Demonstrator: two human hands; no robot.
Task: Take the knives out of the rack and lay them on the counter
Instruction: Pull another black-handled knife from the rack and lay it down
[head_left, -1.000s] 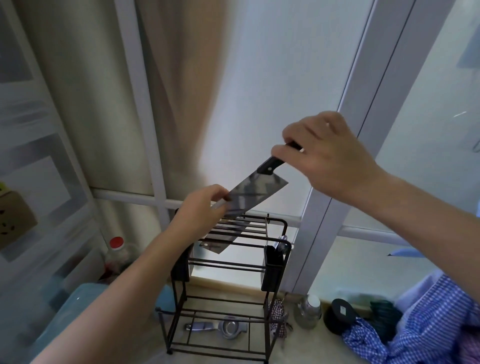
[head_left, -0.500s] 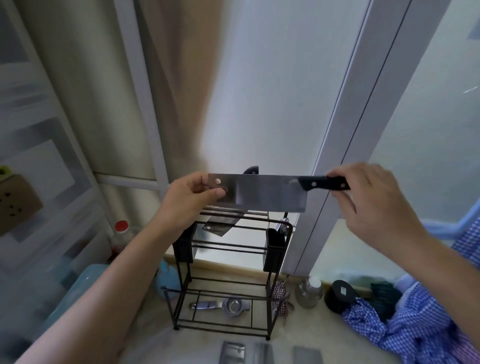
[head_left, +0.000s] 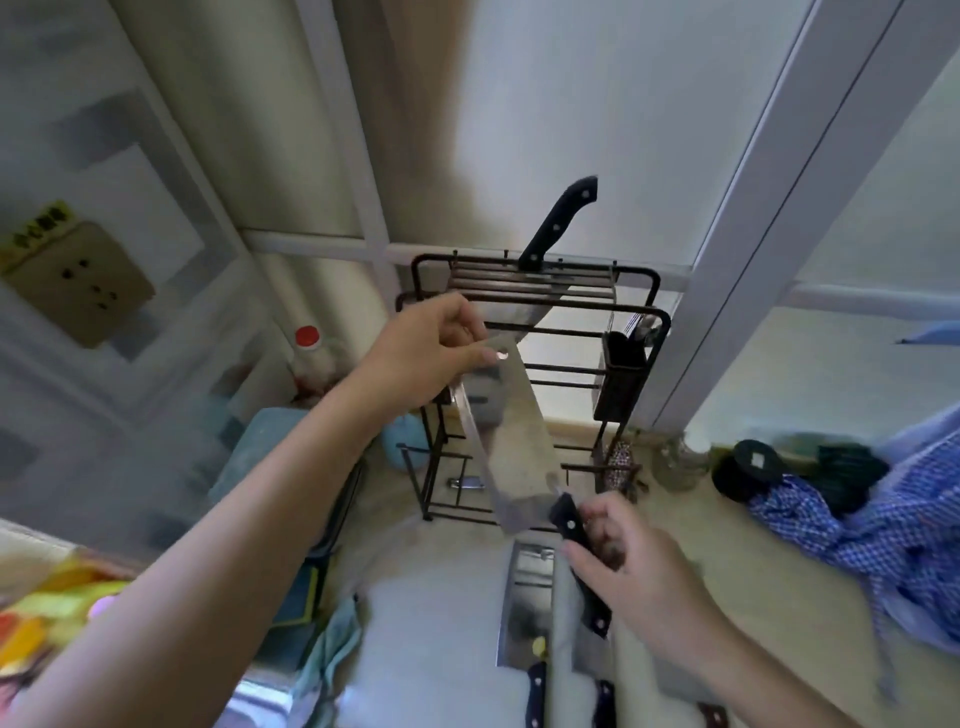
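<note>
I hold a steel cleaver (head_left: 511, 436) with a black handle in front of the black wire rack (head_left: 631, 312). My left hand (head_left: 426, 351) pinches the far end of its blade. My right hand (head_left: 631, 561) grips its handle, low over the counter (head_left: 717, 561). The blade slants down toward me. One more knife (head_left: 558, 223) with a black handle stands tilted in the rack's top slots. Several cleavers (head_left: 524, 613) lie side by side on the counter below my right hand, handles toward me.
A blue checked cloth (head_left: 893, 525) is heaped at the right beside a dark round lid (head_left: 748, 467). A red-capped bottle (head_left: 309, 353) and a teal container (head_left: 260, 447) stand left of the rack. A sink edge and a teal rag (head_left: 332, 654) lie at the lower left.
The cleaver has swung from level above the rack to slanting down over the counter. My right hand dropped low with the handle; my left still holds the blade end. The view tilted down.
</note>
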